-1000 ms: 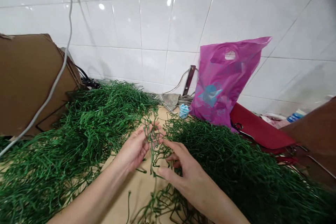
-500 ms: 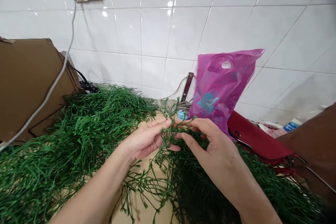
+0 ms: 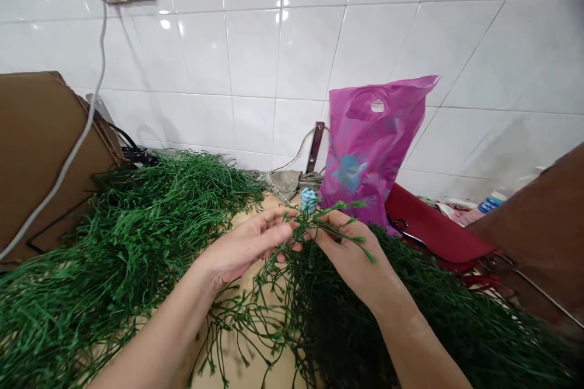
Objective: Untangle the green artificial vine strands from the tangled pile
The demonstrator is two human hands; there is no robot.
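Observation:
Between my two hands is a sprig of green artificial grass (image 3: 298,232), thin plastic stems with small budded tips. My left hand (image 3: 255,240) is closed on it, thumb on top near the middle of the stems. From the right, my right hand (image 3: 353,255) pinches the same sprig, and several stem tips lie across the back of its fingers. Its fingertips are partly hidden by the stems. Loose green stems (image 3: 249,322) hang or lie below the hands on the tan surface (image 3: 274,371). A blue-and-white striped object (image 3: 308,199) stands just behind the sprig.
A big heap of green stems (image 3: 132,231) spreads at left, and a darker heap (image 3: 438,310) at right. Behind stand a purple plastic bag (image 3: 365,146) and a red bag (image 3: 438,225). A cardboard box (image 3: 41,152) with a grey cable (image 3: 75,161) is at far left.
My right hand has moved in closer to the left, its fingers now pinching the sprig. The stem tips have swung rightward over it. The view has turned slightly right.

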